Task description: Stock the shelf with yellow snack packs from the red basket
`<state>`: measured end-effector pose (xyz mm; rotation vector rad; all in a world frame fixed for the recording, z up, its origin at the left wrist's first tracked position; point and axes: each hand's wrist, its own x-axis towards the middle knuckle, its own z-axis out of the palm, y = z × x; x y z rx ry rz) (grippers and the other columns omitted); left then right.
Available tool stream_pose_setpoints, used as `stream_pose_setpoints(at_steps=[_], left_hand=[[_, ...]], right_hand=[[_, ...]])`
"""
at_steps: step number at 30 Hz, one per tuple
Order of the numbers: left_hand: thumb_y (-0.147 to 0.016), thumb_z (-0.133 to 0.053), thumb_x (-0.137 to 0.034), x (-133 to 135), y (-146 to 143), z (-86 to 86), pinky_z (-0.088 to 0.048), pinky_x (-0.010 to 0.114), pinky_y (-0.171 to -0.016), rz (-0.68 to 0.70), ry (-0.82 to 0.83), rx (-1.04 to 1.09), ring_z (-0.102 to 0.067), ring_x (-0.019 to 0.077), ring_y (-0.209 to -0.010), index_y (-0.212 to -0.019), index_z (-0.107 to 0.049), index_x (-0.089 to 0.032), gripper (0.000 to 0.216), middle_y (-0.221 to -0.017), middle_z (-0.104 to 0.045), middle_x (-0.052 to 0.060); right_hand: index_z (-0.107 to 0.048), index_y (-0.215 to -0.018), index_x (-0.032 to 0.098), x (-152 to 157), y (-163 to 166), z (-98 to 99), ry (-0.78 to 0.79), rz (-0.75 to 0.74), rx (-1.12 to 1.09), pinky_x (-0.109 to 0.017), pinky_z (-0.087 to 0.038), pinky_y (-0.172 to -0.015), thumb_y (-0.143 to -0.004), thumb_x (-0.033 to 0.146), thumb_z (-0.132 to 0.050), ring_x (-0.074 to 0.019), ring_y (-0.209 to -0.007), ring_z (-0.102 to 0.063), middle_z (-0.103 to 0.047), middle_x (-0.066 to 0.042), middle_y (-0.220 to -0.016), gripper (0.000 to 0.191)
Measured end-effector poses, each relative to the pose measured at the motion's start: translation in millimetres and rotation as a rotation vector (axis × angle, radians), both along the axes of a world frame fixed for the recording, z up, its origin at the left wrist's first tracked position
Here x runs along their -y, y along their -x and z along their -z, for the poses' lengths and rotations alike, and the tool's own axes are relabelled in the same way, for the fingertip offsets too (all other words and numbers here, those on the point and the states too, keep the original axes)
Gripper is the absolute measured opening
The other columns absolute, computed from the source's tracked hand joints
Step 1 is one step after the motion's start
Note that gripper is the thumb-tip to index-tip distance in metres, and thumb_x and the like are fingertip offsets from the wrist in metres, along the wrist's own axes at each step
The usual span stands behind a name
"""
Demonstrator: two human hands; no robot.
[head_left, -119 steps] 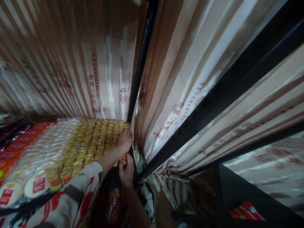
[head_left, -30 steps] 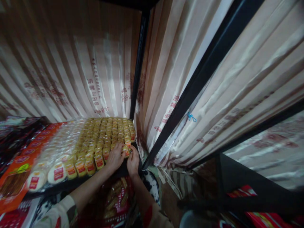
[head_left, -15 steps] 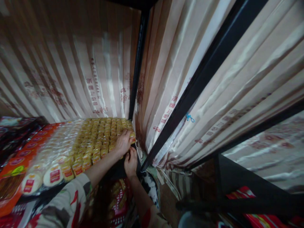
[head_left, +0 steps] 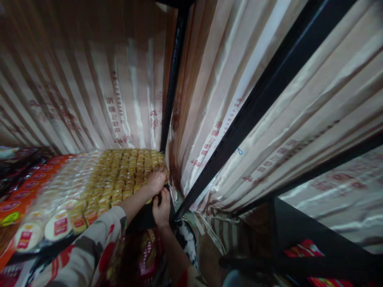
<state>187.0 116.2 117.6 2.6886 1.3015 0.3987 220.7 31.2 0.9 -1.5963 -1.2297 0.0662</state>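
Note:
Rows of small yellow snack packets [head_left: 125,175] fill the right end of a black shelf [head_left: 140,221]. My left hand [head_left: 156,180] lies on the rightmost row, fingers curled over the packets at the shelf's corner. Just below it my right hand [head_left: 161,209] is closed at the shelf's front edge, fingers pinched up against the same row of packets; what it grips is hidden. Both forearms reach in from the bottom, the left in a patterned sleeve [head_left: 86,251].
Round white packets with red labels [head_left: 44,227] and orange packets [head_left: 18,195] lie left of the yellow ones. A black upright post [head_left: 172,79] stands at the shelf's corner. Shiny printed curtains [head_left: 269,103] hang behind. More snack bags [head_left: 146,251] sit on the shelf below.
My left hand has slid back along the right row from the front packets toward the corner. My right hand stayed at the front edge. The view has tilted slightly.

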Motion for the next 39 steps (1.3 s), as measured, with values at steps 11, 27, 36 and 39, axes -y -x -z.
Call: stream_pose_setpoints(at_steps=[11, 27, 36, 39], left_hand=[[-0.084, -0.036, -0.008, 1, -5, 11.4, -0.042, 0.036, -0.088, -0.037, -0.108, -0.016, -0.051, 0.0241, -0.101, -0.1, -0.057, -0.011, 0.027, -0.103, -0.059, 0.014], [-0.085, -0.033, -0.006, 2, -8, 20.4, -0.041, 0.039, -0.089, -0.087, -0.123, 0.04, -0.05, 0.0248, -0.102, -0.101, -0.057, -0.01, 0.029, -0.101, -0.058, 0.015], [-0.086, -0.039, -0.014, 20, 9, 13.4, -0.042, 0.035, -0.091, -0.006, -0.222, 0.143, -0.044, 0.0231, -0.109, -0.108, -0.054, -0.017, 0.027, -0.118, -0.051, 0.01], [-0.086, -0.041, -0.016, 41, 29, 16.7, -0.042, 0.034, -0.091, -0.081, -0.196, 0.212, -0.047, 0.0213, -0.103, -0.1, -0.057, -0.017, 0.021, -0.108, -0.054, 0.008]], right_hand=[[-0.048, -0.121, 0.006, -5, 0, 12.3, 0.066, 0.014, 0.026, -0.052, -0.039, -0.098, -0.076, 0.021, -0.045, -0.0321, -0.122, -0.043, -0.048, -0.023, -0.128, 0.048], [-0.047, -0.122, 0.01, -3, -2, 8.3, 0.003, -0.02, -0.036, -0.049, -0.039, -0.098, -0.078, 0.024, -0.044, -0.0288, -0.12, -0.045, -0.051, -0.02, -0.125, 0.046], [-0.049, -0.12, 0.011, -1, -3, -0.6, -0.018, -0.052, -0.044, -0.047, -0.039, -0.098, -0.081, 0.026, -0.043, -0.028, -0.117, -0.046, -0.051, -0.018, -0.122, 0.042], [-0.057, -0.108, 0.014, 3, -3, -9.0, -0.049, -0.083, -0.039, -0.042, -0.042, -0.094, -0.081, 0.025, -0.045, -0.0244, -0.106, -0.051, -0.055, -0.014, -0.11, 0.032]])
